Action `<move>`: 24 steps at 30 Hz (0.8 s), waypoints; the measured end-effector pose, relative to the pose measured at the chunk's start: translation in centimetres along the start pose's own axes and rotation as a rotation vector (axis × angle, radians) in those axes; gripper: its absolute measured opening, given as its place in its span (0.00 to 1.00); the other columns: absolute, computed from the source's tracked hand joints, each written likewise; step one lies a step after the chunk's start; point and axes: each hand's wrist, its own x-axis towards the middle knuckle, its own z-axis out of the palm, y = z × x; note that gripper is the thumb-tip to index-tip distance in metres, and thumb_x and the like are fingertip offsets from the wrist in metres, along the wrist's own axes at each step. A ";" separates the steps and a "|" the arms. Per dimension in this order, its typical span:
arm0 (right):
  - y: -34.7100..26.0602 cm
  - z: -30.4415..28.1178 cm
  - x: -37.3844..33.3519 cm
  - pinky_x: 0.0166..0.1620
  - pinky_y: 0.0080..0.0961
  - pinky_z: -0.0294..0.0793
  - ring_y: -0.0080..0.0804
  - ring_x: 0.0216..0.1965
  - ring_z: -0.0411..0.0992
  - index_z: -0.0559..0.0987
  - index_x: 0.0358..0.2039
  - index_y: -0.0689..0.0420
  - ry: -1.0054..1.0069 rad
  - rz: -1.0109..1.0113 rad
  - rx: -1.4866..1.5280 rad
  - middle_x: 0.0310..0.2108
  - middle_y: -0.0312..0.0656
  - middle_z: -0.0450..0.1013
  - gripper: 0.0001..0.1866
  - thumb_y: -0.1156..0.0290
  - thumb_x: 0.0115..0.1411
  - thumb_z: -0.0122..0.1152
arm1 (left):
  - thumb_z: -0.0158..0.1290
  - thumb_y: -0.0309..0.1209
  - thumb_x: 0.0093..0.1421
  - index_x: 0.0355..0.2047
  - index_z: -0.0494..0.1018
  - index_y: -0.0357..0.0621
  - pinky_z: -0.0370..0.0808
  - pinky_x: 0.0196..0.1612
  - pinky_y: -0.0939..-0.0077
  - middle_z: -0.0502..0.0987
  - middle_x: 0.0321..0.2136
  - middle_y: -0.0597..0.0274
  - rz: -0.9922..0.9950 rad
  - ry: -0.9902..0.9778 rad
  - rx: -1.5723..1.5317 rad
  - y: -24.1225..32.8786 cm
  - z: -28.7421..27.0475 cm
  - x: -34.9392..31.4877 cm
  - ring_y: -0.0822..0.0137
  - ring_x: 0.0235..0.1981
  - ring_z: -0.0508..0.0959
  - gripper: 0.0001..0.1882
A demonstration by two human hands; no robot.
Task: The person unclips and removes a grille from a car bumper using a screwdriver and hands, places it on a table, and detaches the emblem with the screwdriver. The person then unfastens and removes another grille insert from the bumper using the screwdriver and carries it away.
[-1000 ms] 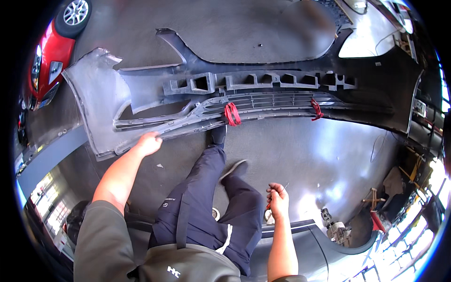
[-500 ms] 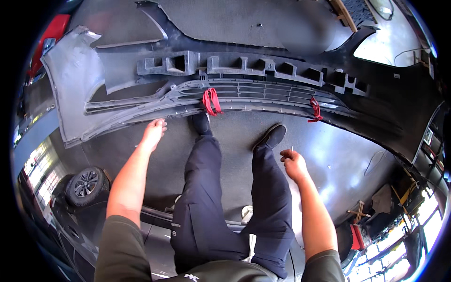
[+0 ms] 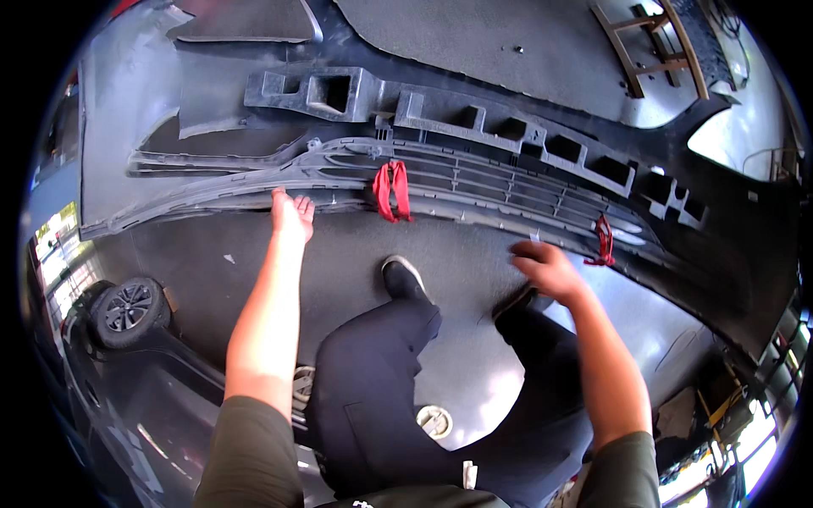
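A long dark car bumper cover (image 3: 152,182) arches across the view with its inner side showing. Along it run a ribbed black foam-like support bar (image 3: 559,151) and a slatted lower grille (image 3: 500,182). Red strips (image 3: 392,190) are tied round the grille's middle, and another red tie (image 3: 604,241) hangs further right. My left hand (image 3: 293,218) reaches to the bumper's near edge, fingers spread and nothing seen in them; contact I cannot make out. My right hand (image 3: 549,271), slightly blurred, is short of that edge, its fingers bent around a small white stick (image 3: 535,235).
A grey car (image 3: 195,415) stands behind me, its dark wheel (image 3: 127,313) at left. Below my legs is a round pale stand foot (image 3: 434,421). A wooden frame (image 3: 656,51) stands at far right. My shoes are near the bumper's edge.
I have stepped and bent my knees. Both hands have moved forward toward the bumper. My left fingers have opened from a closed curl; the view has shifted slightly.
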 end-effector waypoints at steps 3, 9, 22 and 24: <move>-1.2 5.5 10.0 0.57 0.35 0.78 0.40 0.51 0.81 0.77 0.60 0.67 -0.065 -0.213 -0.075 0.52 0.55 0.81 0.37 0.52 0.60 0.72 | 0.50 0.55 0.70 0.79 0.31 0.45 0.46 0.79 0.52 0.38 0.78 0.36 0.034 -0.082 0.067 -1.0 1.1 1.6 0.44 0.79 0.47 0.53; -8.2 14.4 19.8 0.58 0.44 0.79 0.56 0.55 0.79 0.70 0.55 0.69 0.087 -0.174 -0.247 0.51 0.63 0.79 0.45 0.43 0.54 0.75 | 0.51 0.59 0.67 0.77 0.22 0.37 0.38 0.80 0.51 0.30 0.79 0.36 0.080 -0.276 0.116 -1.0 -0.9 5.3 0.44 0.80 0.35 0.62; -6.3 11.3 13.2 0.52 0.42 0.79 0.49 0.46 0.80 0.79 0.53 0.58 -0.408 -0.544 -0.410 0.42 0.50 0.79 0.18 0.67 0.64 0.59 | 0.52 0.51 0.70 0.76 0.41 0.38 0.53 0.77 0.44 0.48 0.71 0.34 0.217 -0.290 0.025 -5.0 -0.5 5.1 0.38 0.73 0.57 0.48; -3.5 8.3 11.0 0.59 0.45 0.76 0.51 0.56 0.74 0.76 0.62 0.54 -0.481 -0.545 -0.674 0.52 0.50 0.73 0.24 0.63 0.67 0.59 | 0.51 0.52 0.72 0.76 0.39 0.36 0.59 0.74 0.42 0.53 0.68 0.31 0.250 -0.366 0.081 -3.9 -1.8 5.1 0.36 0.71 0.61 0.48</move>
